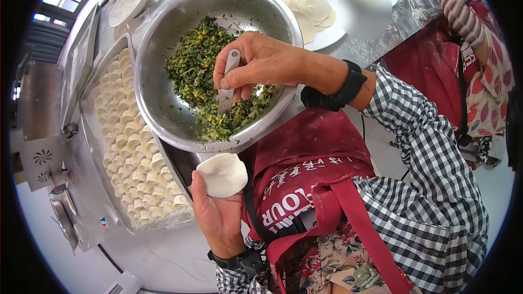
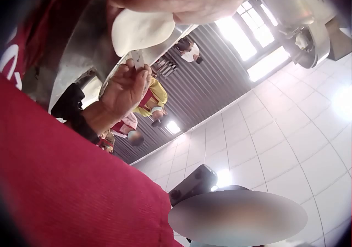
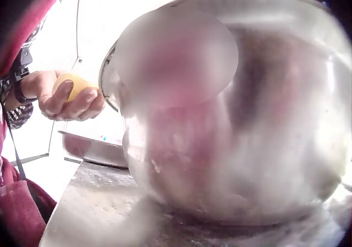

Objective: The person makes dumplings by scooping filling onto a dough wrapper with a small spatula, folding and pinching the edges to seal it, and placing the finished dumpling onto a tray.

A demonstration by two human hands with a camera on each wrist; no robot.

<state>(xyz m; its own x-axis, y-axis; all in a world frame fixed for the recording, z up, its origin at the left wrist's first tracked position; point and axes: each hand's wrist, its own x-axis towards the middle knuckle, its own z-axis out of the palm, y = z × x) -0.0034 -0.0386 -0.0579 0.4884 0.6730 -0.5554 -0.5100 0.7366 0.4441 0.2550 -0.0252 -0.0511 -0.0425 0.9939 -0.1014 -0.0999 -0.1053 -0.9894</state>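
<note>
right hand [image 1: 256, 65] pinches spatula [image 1: 227, 87], blade in filling [image 1: 193, 71] inside bowl [image 1: 155, 103] | left hand [image 1: 218, 215] cups wrapper [image 1: 222, 174] just outside bowl rim | best: small scoop, hold wrapper level

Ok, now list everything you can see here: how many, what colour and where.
steel bowl: one, silver, centre of the metal table
filling: one heap, green with yellow bits, inside the steel bowl
spatula: one, grey, tip in the filling
dough wrapper: one, white, just below the bowl's near rim
tray: one, silver, left of the bowl
dumplings: many, pale, in rows in the tray
plate: one, white, beyond the bowl
stacked wrappers: several, pale, on the plate
striped sleeve: one, another person's, top right
apron: one, red, on the person
left hand: holds the dough wrapper
right hand: pinches the spatula over the bowl
</note>
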